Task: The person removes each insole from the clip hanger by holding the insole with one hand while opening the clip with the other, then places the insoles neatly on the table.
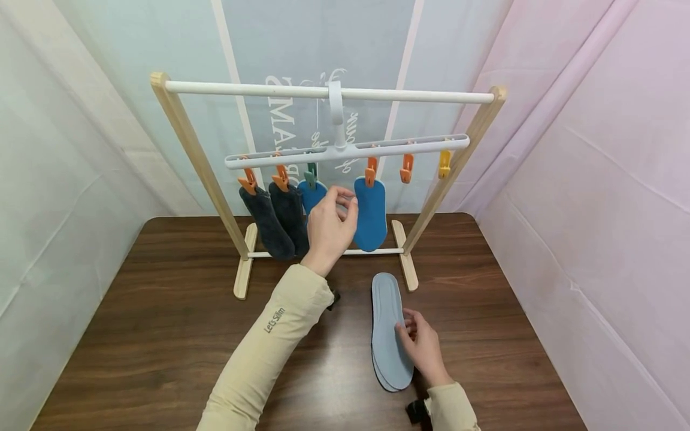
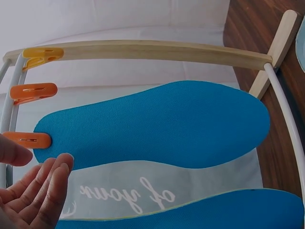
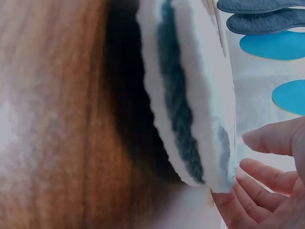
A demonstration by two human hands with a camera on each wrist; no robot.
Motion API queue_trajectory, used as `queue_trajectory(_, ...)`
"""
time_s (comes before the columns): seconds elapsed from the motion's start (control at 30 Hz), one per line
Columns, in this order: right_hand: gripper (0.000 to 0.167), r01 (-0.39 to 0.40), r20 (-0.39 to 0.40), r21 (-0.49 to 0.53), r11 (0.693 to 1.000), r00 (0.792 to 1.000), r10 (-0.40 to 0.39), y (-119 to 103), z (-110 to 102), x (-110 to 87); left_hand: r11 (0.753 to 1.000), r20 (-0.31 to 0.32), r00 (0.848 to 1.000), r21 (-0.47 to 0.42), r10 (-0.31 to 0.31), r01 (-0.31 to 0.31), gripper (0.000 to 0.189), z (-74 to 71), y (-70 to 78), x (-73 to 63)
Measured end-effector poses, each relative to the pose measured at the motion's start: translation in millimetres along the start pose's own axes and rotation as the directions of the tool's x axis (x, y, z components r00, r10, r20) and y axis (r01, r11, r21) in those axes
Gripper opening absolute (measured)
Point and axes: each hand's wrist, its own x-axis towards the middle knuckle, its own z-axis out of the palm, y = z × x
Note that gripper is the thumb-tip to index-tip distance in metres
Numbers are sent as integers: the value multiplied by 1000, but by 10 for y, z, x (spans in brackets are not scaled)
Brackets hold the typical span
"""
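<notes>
My left hand (image 1: 333,224) is raised in front of the hanger, loosely curved, thumb and fingers apart, holding nothing. Just right of it a blue insole (image 1: 371,215) hangs from an orange clothespin (image 2: 29,140), close to the fingertips in the left wrist view. Another blue insole (image 1: 312,194) hangs from a green clothespin (image 1: 311,176), partly hidden behind the hand. On the table lie two stacked light grey insoles (image 1: 388,329). My right hand (image 1: 423,347) is at their right edge, fingertips touching it; in the right wrist view the thumb stands off the edge.
A white clip hanger (image 1: 345,151) hooks over the top bar of a wooden rack (image 1: 188,149). Two dark fuzzy insoles (image 1: 266,224) hang at its left. An orange clothespin (image 1: 406,169) and a yellow one (image 1: 444,164) hang at the right. White curtains (image 1: 604,179) surround the brown table (image 1: 162,335).
</notes>
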Motion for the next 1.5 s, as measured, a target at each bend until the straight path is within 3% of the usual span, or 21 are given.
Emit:
queue_trajectory(0.3,31,28,-23,-176,984,999,-32,13,-16,-75,1000,-10,1000,3,-2,2,17,8,26,2)
queue_trajectory(0.77,31,43,-39,-146,988,998,-49,22,8,-31,1000,-18,1000,6,3,-3,17,-17,31,29)
queue_trajectory(1.13,32,37,-34,-167,985,998,-43,-83,-86,151,1000,-21,1000,4,0,0,19,-32,49,34)
queue_trajectory(1.3,35,74,-89,-60,995,993,-79,-180,-94,306,1000,-3,1000,10,4,-4,22,-49,52,29)
queue_trajectory(1.5,38,11,-50,207,978,999,-1,-332,-76,535,1000,19,1000,10,8,-9,24,-82,54,15)
